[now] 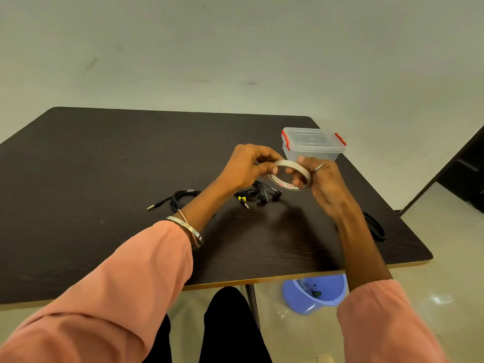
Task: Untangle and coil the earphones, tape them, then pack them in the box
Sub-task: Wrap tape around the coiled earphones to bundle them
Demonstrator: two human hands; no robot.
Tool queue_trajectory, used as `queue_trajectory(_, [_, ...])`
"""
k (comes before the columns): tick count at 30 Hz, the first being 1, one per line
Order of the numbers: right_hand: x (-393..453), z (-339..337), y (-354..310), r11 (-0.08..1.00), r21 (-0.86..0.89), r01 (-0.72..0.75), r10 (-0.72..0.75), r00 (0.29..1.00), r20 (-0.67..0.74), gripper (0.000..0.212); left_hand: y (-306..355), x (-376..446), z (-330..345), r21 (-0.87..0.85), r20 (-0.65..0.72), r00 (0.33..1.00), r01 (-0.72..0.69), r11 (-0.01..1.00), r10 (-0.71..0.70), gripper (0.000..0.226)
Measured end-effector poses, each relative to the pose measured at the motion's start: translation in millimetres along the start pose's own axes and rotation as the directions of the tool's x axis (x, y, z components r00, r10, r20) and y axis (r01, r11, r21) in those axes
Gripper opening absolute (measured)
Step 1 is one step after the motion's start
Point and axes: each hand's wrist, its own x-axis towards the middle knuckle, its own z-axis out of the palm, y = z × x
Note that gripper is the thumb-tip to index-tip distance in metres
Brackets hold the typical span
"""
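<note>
1. Tape roll (pixel 290 176) is held above the middle of the dark table (pixel 104 163), between both hands, tilted so its open centre is seen.
2. Its left part is pinched by the left hand (pixel 246 166), thumb against curled fingers on the rim.
3. Its right part is gripped by the right hand (pixel 320 179), fingers curled round the ring from outside and through the centre; a ring is worn on 1 finger.
4. Black earphones (pixel 258 196) are seen lying on the table under the hands, partly hidden by the left wrist, with 2 earbuds and a plug near a yellow tag showing.
5. A second black coiled cable (pixel 180 199) is laid to the left of the left forearm, its jack pointing toward the left edge.
6. The clear box (pixel 313 144), lid on with red clips, is set near the far right corner, just behind the right hand.
7. A black band (pixel 375 226) is laid close to the right edge.
8. A blue bin (pixel 314 293) is seen on the floor beneath the near edge.
9. Bangles (pixel 187 227) are worn on the left wrist beside a pink sleeve (pixel 117 284).
</note>
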Motion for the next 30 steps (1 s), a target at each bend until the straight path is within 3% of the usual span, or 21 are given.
queue_trajectory(3, [0.2, 4.7, -12.6, 0.958, -0.287, 0.020, -0.019, 1.000, 0.005, 0.024, 6.4, 0.1, 2.9, 0.121, -0.012, 0.989, -0.147, 0.982, 0.150, 0.027])
queue_trajectory(7, [2.4, 7.4, -25.6, 0.917, -0.398, -0.001, 0.005, 1.000, 0.010, 0.024, 15.9, 3.4, 4.5, 0.318, 0.036, 0.962, -0.268, 0.910, 0.271, 0.043])
queue_trajectory(17, [1.7, 6.9, -17.8, 0.944, -0.319, -0.084, 0.058, 0.994, -0.090, 0.038, 23.4, 2.0, 8.1, 0.330, 0.083, 0.978, -0.206, 0.921, 0.189, 0.053])
queue_trajectory(21, [-3.0, 1.9, -14.2, 0.993, -0.104, -0.048, 0.048, 0.999, -0.001, 0.046, 26.1, 4.1, 3.3, 0.331, 0.093, 0.980, -0.199, 0.922, 0.178, 0.056])
queue_trajectory(23, [-3.2, 2.4, -14.4, 0.998, -0.025, -0.066, 0.065, 0.997, -0.029, 0.037, 26.3, 3.8, 3.8, 0.321, 0.085, 0.982, -0.189, 0.928, 0.170, 0.059])
queue_trajectory(26, [1.9, 5.5, -9.7, 0.982, -0.175, -0.075, 0.054, 0.991, -0.119, 0.026, 26.0, 2.9, 7.4, 0.323, 0.079, 0.984, -0.174, 0.930, 0.157, 0.061])
queue_trajectory(30, [3.9, 8.5, -10.4, 0.955, -0.282, -0.091, 0.043, 0.984, -0.170, 0.028, 25.9, 0.8, 12.8, 0.313, 0.084, 0.985, -0.167, 0.935, 0.147, 0.062])
